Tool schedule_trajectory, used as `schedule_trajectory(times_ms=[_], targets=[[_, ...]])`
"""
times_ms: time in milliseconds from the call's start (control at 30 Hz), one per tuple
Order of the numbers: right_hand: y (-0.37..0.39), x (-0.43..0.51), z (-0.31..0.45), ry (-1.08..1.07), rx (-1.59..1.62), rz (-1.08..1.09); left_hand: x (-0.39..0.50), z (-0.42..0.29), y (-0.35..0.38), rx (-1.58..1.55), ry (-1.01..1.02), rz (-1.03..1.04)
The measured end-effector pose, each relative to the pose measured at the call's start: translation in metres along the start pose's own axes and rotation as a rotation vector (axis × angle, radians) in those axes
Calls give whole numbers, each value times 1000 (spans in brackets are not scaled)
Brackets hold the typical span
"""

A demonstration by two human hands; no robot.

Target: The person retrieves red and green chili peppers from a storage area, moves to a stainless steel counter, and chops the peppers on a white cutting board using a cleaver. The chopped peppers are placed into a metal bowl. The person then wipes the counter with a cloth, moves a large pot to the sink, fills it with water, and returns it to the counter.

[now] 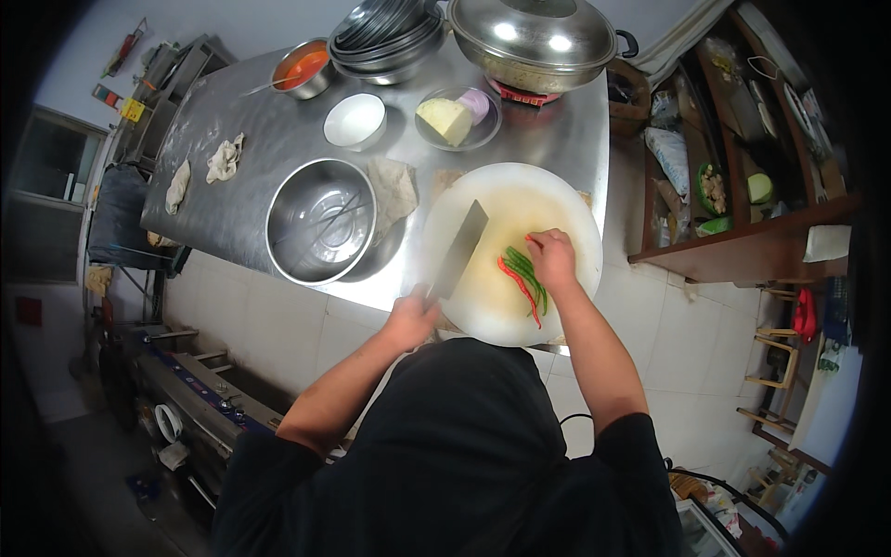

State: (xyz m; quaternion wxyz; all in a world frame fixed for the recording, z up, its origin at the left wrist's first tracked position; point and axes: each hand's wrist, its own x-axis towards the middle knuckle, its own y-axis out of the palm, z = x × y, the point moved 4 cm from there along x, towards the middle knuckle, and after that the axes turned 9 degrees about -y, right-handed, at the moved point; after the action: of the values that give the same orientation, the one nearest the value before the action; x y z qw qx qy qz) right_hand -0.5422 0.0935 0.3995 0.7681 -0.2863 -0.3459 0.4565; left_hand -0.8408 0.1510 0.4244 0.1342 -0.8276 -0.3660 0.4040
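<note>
My left hand (411,320) grips the handle of a Chinese cleaver (462,252), its broad blade angled up over the left part of a round white cutting board (456,306). On the board, several green chili peppers (523,266) lie in a small bunch alongside a red chili pepper (516,285). My right hand (555,259) is just to the right of this bunch, and its fingertips pinch a red chili (530,238) of which only a small end shows; the fingers hide the rest.
Left of the board stand a steel basin (278,230) with chopsticks in it and a cloth (393,188). Behind are a white bowl (355,120), a steel bowl (480,143) holding cut cabbage and onion, a pot of red liquid (313,89), stacked basins (386,52) and a lidded wok (536,42).
</note>
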Motion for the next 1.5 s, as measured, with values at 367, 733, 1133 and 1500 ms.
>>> schedule_trajectory(times_ms=[367, 733, 1133, 1500], targets=[[11, -37, 27, -255, -2, 116, -13, -43, 10, 316, 142, 26], [22, -53, 44, -296, -30, -94, -19, -52, 20, 344, 206, 9], [24, -53, 37, -415, 22, 36, -16, -44, 12, 335, 194, 60], [24, -50, 24, -451, 59, 119, -18, -14, -25, 150, 135, -142]])
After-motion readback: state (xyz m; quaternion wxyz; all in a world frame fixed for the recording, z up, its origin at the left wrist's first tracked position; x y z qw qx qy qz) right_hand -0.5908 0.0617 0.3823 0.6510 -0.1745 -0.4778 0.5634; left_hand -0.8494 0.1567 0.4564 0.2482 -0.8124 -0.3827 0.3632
